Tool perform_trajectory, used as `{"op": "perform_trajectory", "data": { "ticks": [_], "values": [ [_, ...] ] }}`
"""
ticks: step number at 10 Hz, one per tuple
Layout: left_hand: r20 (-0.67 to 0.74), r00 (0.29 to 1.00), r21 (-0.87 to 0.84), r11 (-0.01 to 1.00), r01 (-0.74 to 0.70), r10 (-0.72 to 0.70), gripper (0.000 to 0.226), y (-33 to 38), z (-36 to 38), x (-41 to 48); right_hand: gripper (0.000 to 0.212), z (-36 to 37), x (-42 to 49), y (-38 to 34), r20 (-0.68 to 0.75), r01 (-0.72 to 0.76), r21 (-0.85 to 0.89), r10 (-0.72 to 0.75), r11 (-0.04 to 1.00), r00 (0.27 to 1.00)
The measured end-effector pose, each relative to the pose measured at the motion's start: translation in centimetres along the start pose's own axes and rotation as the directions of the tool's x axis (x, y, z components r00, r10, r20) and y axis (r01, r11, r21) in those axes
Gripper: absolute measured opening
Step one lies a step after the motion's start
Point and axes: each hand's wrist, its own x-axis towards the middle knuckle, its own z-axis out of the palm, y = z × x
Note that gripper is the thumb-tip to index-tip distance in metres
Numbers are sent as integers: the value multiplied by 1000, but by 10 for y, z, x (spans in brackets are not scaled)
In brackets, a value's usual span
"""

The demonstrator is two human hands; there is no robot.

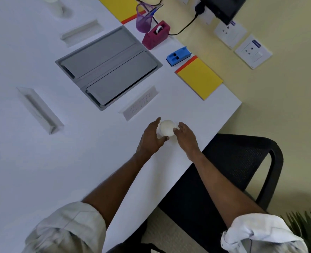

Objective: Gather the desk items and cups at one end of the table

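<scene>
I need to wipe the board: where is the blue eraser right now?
In the head view the blue eraser lies by the right edge of the table, between the pink tape dispenser and the nearer yellow notepad.

A black mesh chair stands near white wall sockets and a green plant.

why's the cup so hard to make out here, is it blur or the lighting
Head view: mostly lighting; the white cup is washed out against the white table, which carries a bluish cast. Head view: the frame's left side goes soft, smearing the pale object at top left.
</scene>
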Motion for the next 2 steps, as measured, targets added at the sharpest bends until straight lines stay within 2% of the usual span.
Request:
{"op": "perform_trajectory", "data": {
  "ticks": [1,2],
  "values": [
    [-35,999,37,999,24,-22,81,6,-10,-19,57,-7,-16,5,-51,18,-102,-23,995,998],
    [-67,998,51,999,10,-7,74,8,-13,-39,59,-8,-27,6,-70,73,-132,-83,989,994]
  ]
}}
